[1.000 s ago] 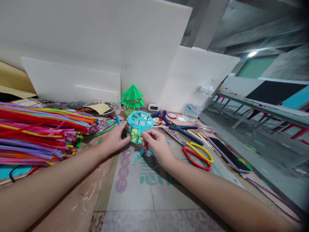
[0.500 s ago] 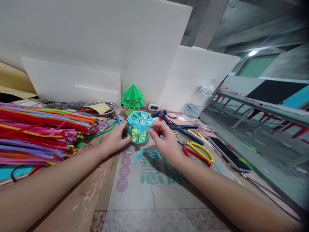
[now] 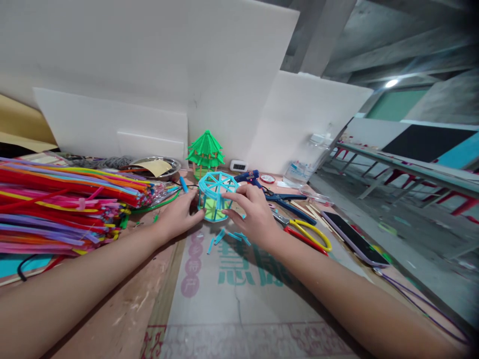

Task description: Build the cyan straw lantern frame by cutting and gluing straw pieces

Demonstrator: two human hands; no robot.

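Note:
A small round blue frame (image 3: 219,182), built like an open pavilion, stands on the cardboard with a spoked top ring, thin posts and a yellow-green base. My left hand (image 3: 183,215) grips its left side, the thumb near the base and the other fingers partly hidden behind. At its front right, my right hand (image 3: 252,214) has index finger and thumb one above the other against a short upright blue piece of the frame. Several cut blue pieces (image 3: 220,236) lie just in front. Behind stands a green tiered-roof pavilion model (image 3: 206,149).
Bundles of coloured pipe cleaners (image 3: 67,209) fill the left side. To the right lie a blue glue gun (image 3: 249,176), blue-handled pliers (image 3: 290,200), red-and-yellow scissors (image 3: 307,234) and a phone (image 3: 354,237). A metal bowl (image 3: 172,166), small clock (image 3: 238,165) and plastic bottle (image 3: 303,162) stand farther back.
My right hand has moved slightly left and its thumb has dropped, so thumb and index finger are now spread vertically at the frame's front. My left hand stays in place.

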